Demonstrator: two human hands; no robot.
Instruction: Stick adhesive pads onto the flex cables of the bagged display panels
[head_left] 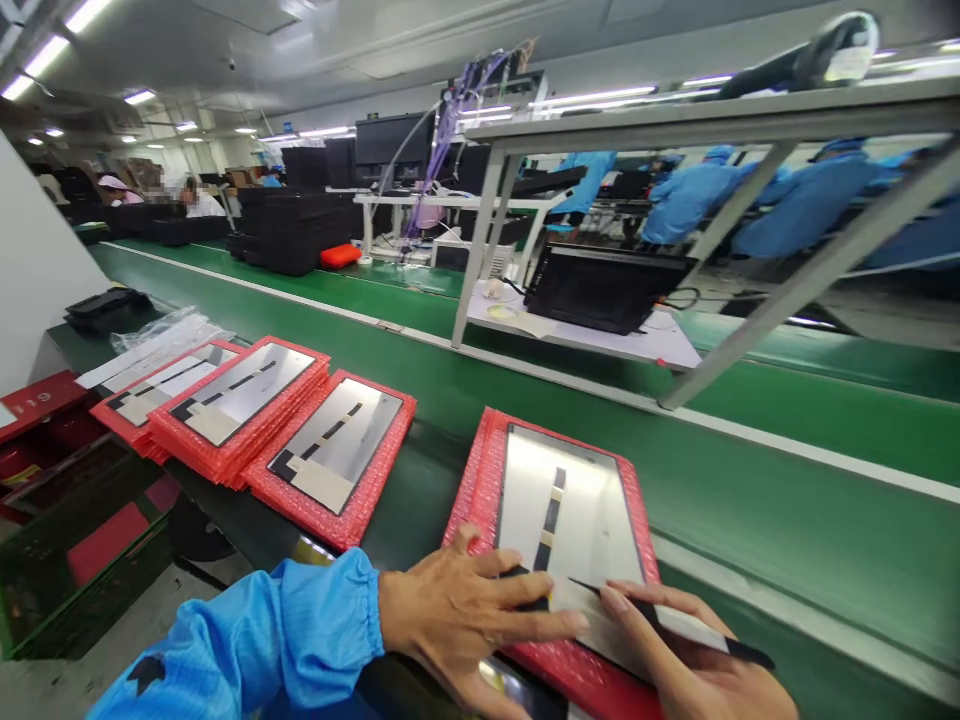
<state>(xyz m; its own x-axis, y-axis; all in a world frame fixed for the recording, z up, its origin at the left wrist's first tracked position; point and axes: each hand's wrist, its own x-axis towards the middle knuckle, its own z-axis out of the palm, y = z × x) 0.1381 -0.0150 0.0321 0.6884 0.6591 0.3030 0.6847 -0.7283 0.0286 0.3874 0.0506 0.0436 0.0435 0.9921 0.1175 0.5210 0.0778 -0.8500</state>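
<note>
blue sleeve [315, 620]: closest thing to the camera, runs to the left hand [480, 610]
left hand: fingers wide, across the panel [592, 530]'s near end
right hand [694, 655]: thumb and fingers pinching a thin dark-tipped piece [697, 627]
panel: silver side [604, 475] up on red bubble wrap [480, 485], at both hands
black ribbon [551, 520]: could crease imo if a finger drags it
silver side: might scratch if that pinch slips

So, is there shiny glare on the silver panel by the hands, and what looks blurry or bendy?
Head view, for everything: yes, white glare on the silver panel; a ceiling lamp shows as a bright bar; blue-clad workers behind look soft; the metal frame's right leg slants strongly, perhaps partly from lens stretching.
</note>
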